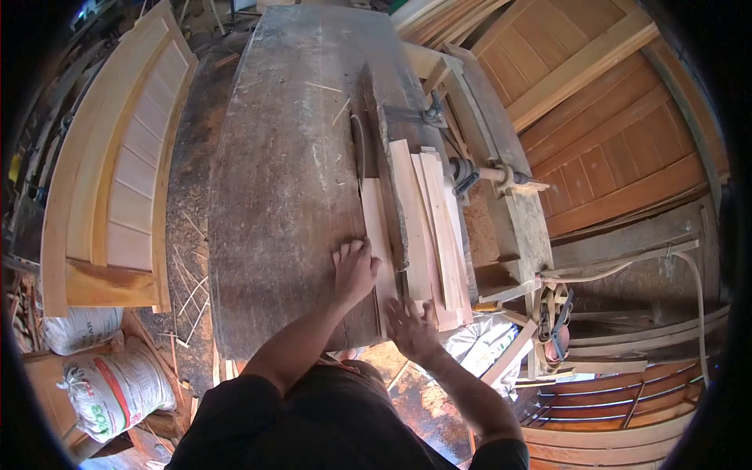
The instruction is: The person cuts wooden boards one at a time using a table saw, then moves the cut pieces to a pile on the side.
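Note:
A narrow wooden board [374, 215] lies lengthwise on the worn saw table, between the curved saw blade [359, 145] and the rough wooden fence [390, 176]. Its far end is close to the blade. My left hand [355, 270] rests at the board's left side, fingers bent and a little apart, the fingertips at its edge. Near the board's close end, my right hand [413, 330] reaches in with spread fingers, by the end of the fence. Whether its thumb touches the board is hard to tell. Several pale wood strips [429, 227] lie right of the fence.
A clamp [432, 110] sits on the fence's far part, and a motor shaft with a pulley [493, 174] is at the right. Panelled wooden doors [129, 172] stand on the left. Filled sacks [117, 392] lie at lower left. Thin offcuts litter the floor and table [266, 157].

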